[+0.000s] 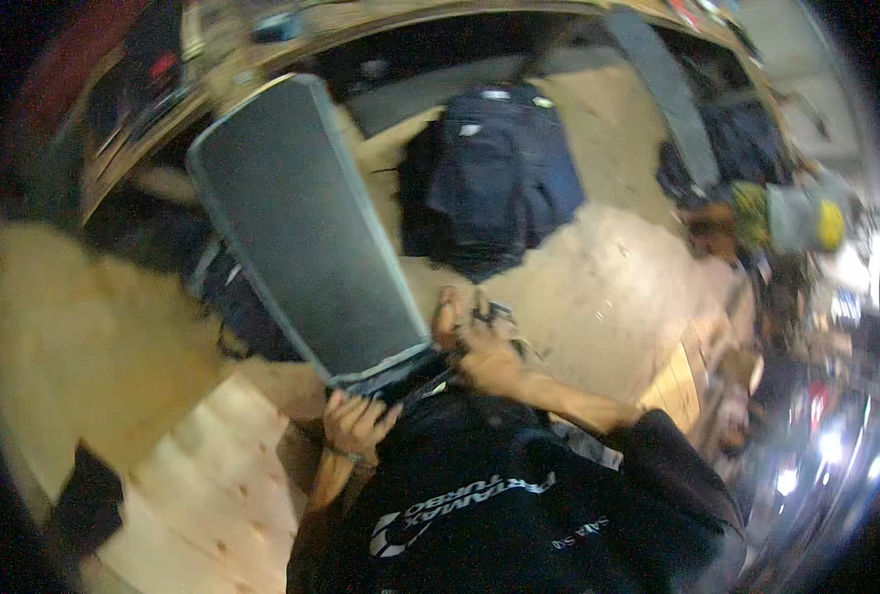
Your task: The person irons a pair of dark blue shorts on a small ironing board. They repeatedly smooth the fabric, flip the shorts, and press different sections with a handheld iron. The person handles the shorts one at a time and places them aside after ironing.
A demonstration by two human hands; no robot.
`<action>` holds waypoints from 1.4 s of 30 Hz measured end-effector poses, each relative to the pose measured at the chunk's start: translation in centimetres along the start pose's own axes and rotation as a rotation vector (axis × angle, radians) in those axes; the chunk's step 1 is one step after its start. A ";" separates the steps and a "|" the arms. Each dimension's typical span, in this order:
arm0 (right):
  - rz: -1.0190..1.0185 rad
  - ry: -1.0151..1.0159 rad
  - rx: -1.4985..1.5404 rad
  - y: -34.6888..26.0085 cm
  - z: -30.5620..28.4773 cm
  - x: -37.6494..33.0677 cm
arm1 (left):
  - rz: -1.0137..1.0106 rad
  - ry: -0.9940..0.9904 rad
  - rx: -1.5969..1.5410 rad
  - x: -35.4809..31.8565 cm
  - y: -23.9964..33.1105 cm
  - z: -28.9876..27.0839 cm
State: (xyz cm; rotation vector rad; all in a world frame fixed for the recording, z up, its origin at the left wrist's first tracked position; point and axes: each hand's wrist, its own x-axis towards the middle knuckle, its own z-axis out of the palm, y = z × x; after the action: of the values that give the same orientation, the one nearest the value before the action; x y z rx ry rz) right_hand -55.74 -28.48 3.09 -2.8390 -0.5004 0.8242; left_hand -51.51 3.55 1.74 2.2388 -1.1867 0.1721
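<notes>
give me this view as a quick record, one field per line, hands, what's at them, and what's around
main item: long dark grey panel with a pale border, slanting away from the person
left grip: fingers bent at the panel's near left corner; how firmly it holds is unclear
right grip: by the near right corner, blurred; contact unclear
beyond the panel, to its right: dark blue bag on the floor
lower left: pale wooden sheet
upper right: narrow grey board
image quality: blurred
</notes>
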 end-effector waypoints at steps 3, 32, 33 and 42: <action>-0.037 0.254 0.472 4.2 -1.7 2.5 | -0.288 0.239 0.090 0.9 -4.2 -0.4; 0.285 0.511 0.576 2.3 -12.2 19.4 | -0.442 0.219 0.462 21.0 -20.8 -0.3; 0.378 0.380 0.644 1.8 -11.2 18.3 | -0.232 0.175 0.457 21.2 -19.7 -0.9; 0.307 0.661 0.588 1.6 -7.4 18.1 | -0.417 -1.463 0.173 29.5 -13.1 -4.5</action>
State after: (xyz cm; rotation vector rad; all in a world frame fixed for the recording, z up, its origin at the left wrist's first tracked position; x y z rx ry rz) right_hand -36.88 -23.93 0.03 -2.4275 0.2383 0.0044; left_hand -22.96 -9.37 10.67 2.6094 -1.2196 -1.8318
